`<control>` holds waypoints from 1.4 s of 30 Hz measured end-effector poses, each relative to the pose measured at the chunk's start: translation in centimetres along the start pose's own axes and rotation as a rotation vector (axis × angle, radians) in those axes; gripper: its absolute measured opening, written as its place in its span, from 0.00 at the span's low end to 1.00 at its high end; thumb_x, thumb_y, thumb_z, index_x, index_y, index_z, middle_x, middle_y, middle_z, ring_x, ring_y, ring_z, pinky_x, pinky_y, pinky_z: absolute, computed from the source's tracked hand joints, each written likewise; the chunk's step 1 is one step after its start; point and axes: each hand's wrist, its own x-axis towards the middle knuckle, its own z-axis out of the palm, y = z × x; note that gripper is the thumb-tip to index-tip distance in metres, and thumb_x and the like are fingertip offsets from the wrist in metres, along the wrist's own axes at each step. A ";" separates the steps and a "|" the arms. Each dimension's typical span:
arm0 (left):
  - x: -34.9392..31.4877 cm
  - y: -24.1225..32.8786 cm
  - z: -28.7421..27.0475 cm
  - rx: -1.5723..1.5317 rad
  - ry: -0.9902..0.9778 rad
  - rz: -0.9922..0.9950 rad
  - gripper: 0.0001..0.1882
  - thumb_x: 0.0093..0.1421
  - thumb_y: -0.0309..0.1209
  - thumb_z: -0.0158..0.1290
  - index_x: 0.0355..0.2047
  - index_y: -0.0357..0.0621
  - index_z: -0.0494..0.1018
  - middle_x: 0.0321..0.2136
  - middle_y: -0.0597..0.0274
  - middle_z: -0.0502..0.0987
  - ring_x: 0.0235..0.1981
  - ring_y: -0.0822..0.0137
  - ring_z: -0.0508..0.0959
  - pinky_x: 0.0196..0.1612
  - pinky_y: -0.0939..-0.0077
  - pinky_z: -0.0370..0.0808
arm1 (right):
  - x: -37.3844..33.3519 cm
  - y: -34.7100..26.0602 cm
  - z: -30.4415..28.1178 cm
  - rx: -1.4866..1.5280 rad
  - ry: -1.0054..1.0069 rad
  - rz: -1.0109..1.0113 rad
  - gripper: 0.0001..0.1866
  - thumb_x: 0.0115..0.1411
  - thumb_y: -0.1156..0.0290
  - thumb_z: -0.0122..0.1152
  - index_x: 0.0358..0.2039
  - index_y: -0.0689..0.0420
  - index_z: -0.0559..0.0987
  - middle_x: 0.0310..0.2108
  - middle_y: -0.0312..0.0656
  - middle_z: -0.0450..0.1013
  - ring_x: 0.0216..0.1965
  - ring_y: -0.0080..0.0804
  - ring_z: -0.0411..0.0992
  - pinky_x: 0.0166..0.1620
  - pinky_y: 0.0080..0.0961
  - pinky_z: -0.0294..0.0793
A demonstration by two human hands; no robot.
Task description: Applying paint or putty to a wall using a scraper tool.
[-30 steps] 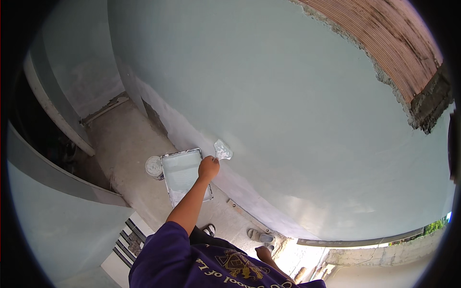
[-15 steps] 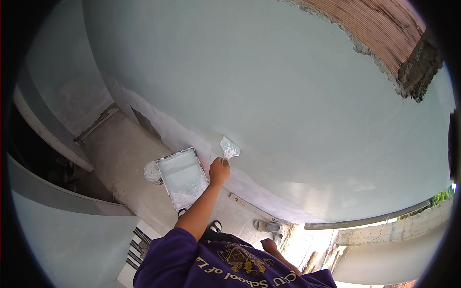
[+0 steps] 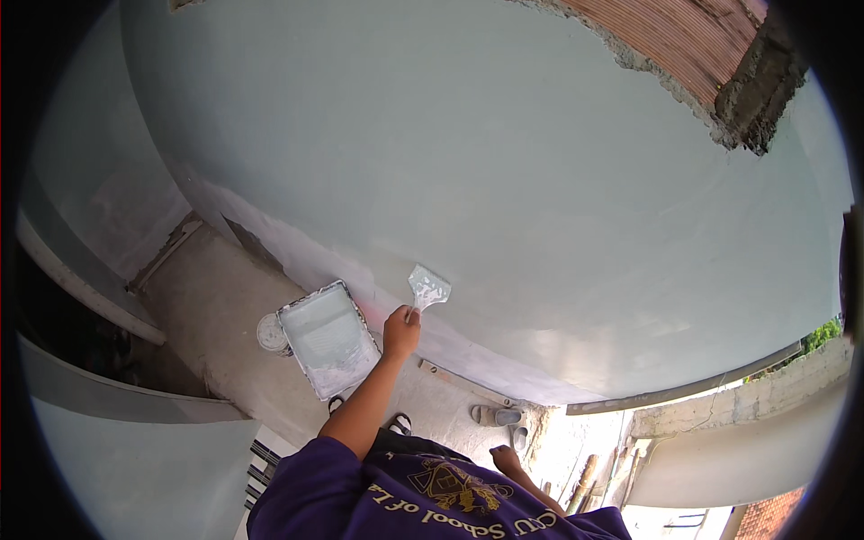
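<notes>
My left hand (image 3: 401, 333) is closed around the handle of a wide flat paintbrush (image 3: 429, 285), whose fan-shaped head is blotched with white. The bristle edge lies against or very near the pale green wall (image 3: 504, 180), just above its whitish lower band; I cannot tell if it touches. Left of my forearm, a paint tray (image 3: 326, 328) with a dark, paint-smeared rim holds pale paint. A round white-topped paint bucket (image 3: 270, 334) is partly hidden behind the tray. My right hand (image 3: 506, 460) hangs low beside my body, fingers curled, with nothing visible in it.
Grey sandals (image 3: 497, 415) stand near the wall's foot, beside a long level-like bar (image 3: 463, 382). My feet (image 3: 400, 423) are close to the tray. Bare ribbed brick (image 3: 684, 45) with a ragged mortar edge shows at upper right. A dark opening (image 3: 81, 342) lies at left.
The view has tilted slightly, shifting wall and tray leftward. My left hand and the paintbrush have moved a little right along the wall. My right hand stays low.
</notes>
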 end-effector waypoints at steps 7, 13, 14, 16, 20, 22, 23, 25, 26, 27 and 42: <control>0.6 -5.3 0.5 -0.046 -0.092 -0.159 0.14 0.58 0.35 0.48 0.22 0.35 0.71 0.17 0.52 0.74 0.18 0.59 0.74 0.26 0.66 0.69 | -1.5 2.3 0.6 0.035 0.034 0.094 0.23 0.54 0.52 0.51 0.38 0.60 0.78 0.40 0.54 0.74 0.45 0.50 0.70 0.49 0.36 0.68; -0.2 -0.6 2.7 -0.156 -0.094 -0.016 0.14 0.59 0.32 0.46 0.21 0.35 0.70 0.13 0.61 0.69 0.15 0.69 0.69 0.21 0.73 0.65 | -2.6 4.2 2.1 0.152 0.022 0.246 0.23 0.52 0.51 0.52 0.38 0.58 0.79 0.41 0.51 0.74 0.46 0.48 0.70 0.50 0.35 0.67; -1.1 -0.4 2.4 -0.208 -0.108 -0.001 0.12 0.60 0.31 0.45 0.22 0.36 0.69 0.13 0.64 0.66 0.15 0.72 0.67 0.19 0.76 0.63 | -2.8 4.4 2.3 0.166 0.026 0.251 0.23 0.52 0.51 0.52 0.38 0.58 0.79 0.41 0.51 0.74 0.46 0.48 0.70 0.50 0.35 0.67; -1.7 -1.4 2.2 -0.192 -0.132 -0.020 0.12 0.60 0.31 0.45 0.22 0.36 0.69 0.13 0.64 0.66 0.15 0.72 0.67 0.19 0.76 0.63 | -3.1 4.4 2.5 0.193 -0.035 0.293 0.23 0.51 0.51 0.52 0.37 0.58 0.79 0.40 0.50 0.75 0.45 0.47 0.71 0.49 0.34 0.68; -0.2 -4.8 3.5 -0.090 -0.095 -0.050 0.14 0.60 0.33 0.45 0.22 0.35 0.69 0.14 0.57 0.68 0.16 0.64 0.69 0.22 0.70 0.65 | -2.8 4.3 3.8 0.283 -0.029 0.295 0.22 0.51 0.52 0.52 0.36 0.57 0.79 0.38 0.50 0.75 0.43 0.47 0.72 0.48 0.34 0.69; 0.1 -2.9 4.4 -0.137 -0.083 -0.072 0.15 0.60 0.35 0.45 0.22 0.34 0.69 0.17 0.50 0.71 0.19 0.55 0.72 0.26 0.63 0.67 | -2.6 3.7 3.9 0.297 -0.013 0.292 0.22 0.51 0.52 0.52 0.35 0.57 0.79 0.38 0.50 0.75 0.43 0.47 0.72 0.47 0.34 0.69; -1.1 -1.2 4.2 -0.134 -0.105 -0.071 0.15 0.60 0.35 0.45 0.22 0.34 0.69 0.17 0.50 0.71 0.19 0.55 0.72 0.26 0.63 0.67 | -2.9 3.9 4.1 0.313 0.007 0.297 0.22 0.51 0.52 0.53 0.35 0.58 0.79 0.37 0.50 0.75 0.43 0.47 0.72 0.47 0.34 0.69; -3.0 2.7 2.7 -0.307 -0.207 -0.069 0.15 0.60 0.33 0.45 0.22 0.34 0.69 0.16 0.54 0.71 0.18 0.61 0.71 0.24 0.66 0.67 | -3.0 3.6 4.0 0.332 0.009 0.318 0.22 0.51 0.52 0.53 0.35 0.58 0.79 0.38 0.51 0.75 0.43 0.47 0.72 0.48 0.34 0.69; -3.0 2.1 2.9 -0.305 -0.211 -0.065 0.15 0.60 0.33 0.45 0.22 0.34 0.69 0.16 0.54 0.71 0.18 0.61 0.71 0.24 0.66 0.67 | -3.0 3.5 3.9 0.317 0.032 0.312 0.22 0.51 0.52 0.53 0.36 0.58 0.79 0.38 0.51 0.75 0.44 0.47 0.72 0.48 0.34 0.69; -3.1 0.7 3.3 -0.345 -0.186 -0.088 0.14 0.60 0.33 0.45 0.22 0.35 0.69 0.15 0.58 0.70 0.17 0.65 0.70 0.23 0.69 0.66 | -3.1 3.3 3.8 0.301 0.055 0.307 0.22 0.51 0.52 0.53 0.36 0.58 0.79 0.39 0.51 0.75 0.44 0.47 0.72 0.48 0.34 0.69; 0.2 -7.3 2.8 -0.173 -0.057 -0.092 0.14 0.60 0.31 0.45 0.19 0.36 0.66 0.14 0.61 0.69 0.13 0.70 0.67 0.20 0.72 0.64 | -3.3 3.4 4.3 0.310 0.026 0.289 0.23 0.51 0.52 0.54 0.38 0.59 0.79 0.40 0.52 0.74 0.44 0.47 0.72 0.48 0.34 0.69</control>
